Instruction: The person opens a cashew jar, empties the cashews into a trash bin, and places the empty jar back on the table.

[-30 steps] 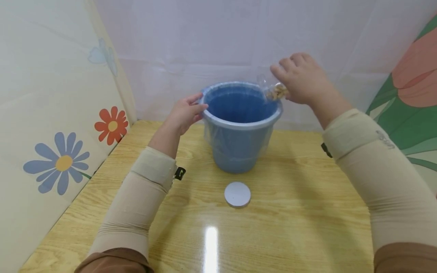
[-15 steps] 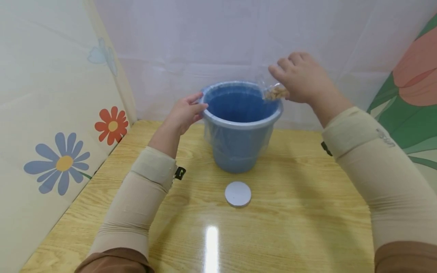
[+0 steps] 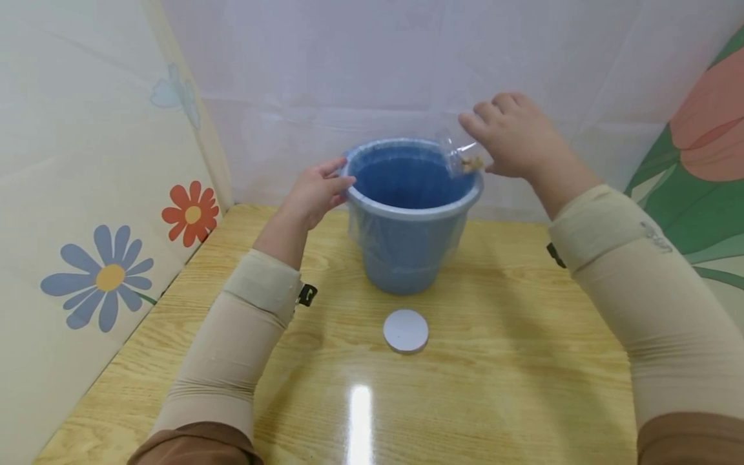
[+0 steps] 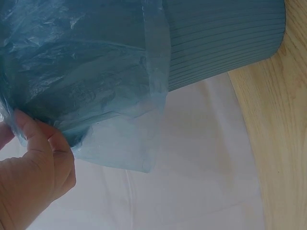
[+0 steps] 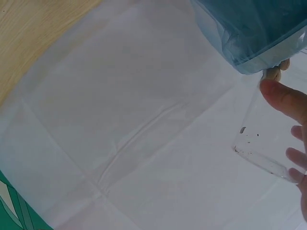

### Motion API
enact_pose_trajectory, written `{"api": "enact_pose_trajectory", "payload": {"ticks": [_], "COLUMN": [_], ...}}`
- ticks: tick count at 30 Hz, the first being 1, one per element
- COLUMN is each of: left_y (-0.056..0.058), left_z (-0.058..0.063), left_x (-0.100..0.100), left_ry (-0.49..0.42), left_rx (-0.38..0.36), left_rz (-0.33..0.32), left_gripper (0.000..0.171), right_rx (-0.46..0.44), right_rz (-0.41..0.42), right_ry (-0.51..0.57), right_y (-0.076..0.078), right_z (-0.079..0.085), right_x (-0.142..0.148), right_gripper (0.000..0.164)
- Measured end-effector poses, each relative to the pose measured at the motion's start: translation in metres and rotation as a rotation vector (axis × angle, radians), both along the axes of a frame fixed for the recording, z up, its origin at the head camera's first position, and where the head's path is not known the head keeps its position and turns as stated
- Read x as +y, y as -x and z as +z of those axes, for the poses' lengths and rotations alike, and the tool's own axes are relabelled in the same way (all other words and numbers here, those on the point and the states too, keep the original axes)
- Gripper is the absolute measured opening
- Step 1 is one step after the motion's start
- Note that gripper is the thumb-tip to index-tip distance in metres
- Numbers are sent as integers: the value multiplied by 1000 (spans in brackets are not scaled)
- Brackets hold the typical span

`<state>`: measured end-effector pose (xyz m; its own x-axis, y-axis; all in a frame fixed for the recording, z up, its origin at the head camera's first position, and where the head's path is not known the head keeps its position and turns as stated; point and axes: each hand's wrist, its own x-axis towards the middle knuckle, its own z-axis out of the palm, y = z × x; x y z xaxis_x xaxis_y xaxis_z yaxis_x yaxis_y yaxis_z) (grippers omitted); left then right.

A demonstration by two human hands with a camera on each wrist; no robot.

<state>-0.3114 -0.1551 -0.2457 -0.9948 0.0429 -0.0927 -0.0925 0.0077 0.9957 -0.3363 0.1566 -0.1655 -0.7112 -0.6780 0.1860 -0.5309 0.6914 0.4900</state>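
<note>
A blue bin (image 3: 401, 248), lined with a thin translucent plastic bag (image 4: 105, 62) folded over its rim, stands upright on the table. At the rim's left side, my left hand (image 3: 316, 195) pinches the edge with thumb and fingers. Over the opposite side, my right hand (image 3: 511, 137) grips a clear jar (image 5: 259, 134) tipped with its mouth toward the bin. A few tan, peanut-like pieces (image 3: 472, 163) sit near the jar's mouth, and dark specks cling near its base. The bin's bottom is hidden in shadow.
In front of the bin, a round white lid (image 3: 405, 330) lies flat on the wood-grain table (image 3: 494, 374). A white cloth backdrop (image 3: 325, 71) hangs close behind the bin. Flower-printed panels (image 3: 70, 161) stand at both sides.
The tan pieces in the jar have become fewer, and more of its clear wall shows. My right hand shifted only slightly; my left hand kept its place at the rim.
</note>
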Motion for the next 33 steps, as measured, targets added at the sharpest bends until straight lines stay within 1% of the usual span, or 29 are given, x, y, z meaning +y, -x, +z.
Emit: {"api": "enact_pose_trajectory", "payload": {"ticks": [10, 14, 19, 22, 25, 29, 33], "left_y": [-1, -1, -1, -2, -2, -2, -3], "left_z": [0, 0, 0, 0, 1, 1, 0], "left_x": [0, 0, 0, 0, 0, 0, 1], "left_ry": [-8, -9, -7, 0, -1, -9, -12], "left_rx": [5, 5, 5, 10, 11, 12, 11], "left_rz": [-10, -14, -16, -15, -12, -10, -11], "left_gripper": [60, 60, 60, 60, 60, 60, 60], "right_rx": [40, 74, 115, 101, 80, 66, 64], "right_rz": [-8, -8, -8, -25, -25, -14, -32], "right_ry": [-12, -29, -7, -44, -82, -65, -65], "right_y": [-1, -2, -4, -5, -6, -5, -4], "right_z": [2, 5, 9, 8, 6, 3, 2], "right_x": [-2, -3, -6, -8, -9, -9, -8], "right_gripper": [89, 86, 86, 87, 85, 86, 88]}}
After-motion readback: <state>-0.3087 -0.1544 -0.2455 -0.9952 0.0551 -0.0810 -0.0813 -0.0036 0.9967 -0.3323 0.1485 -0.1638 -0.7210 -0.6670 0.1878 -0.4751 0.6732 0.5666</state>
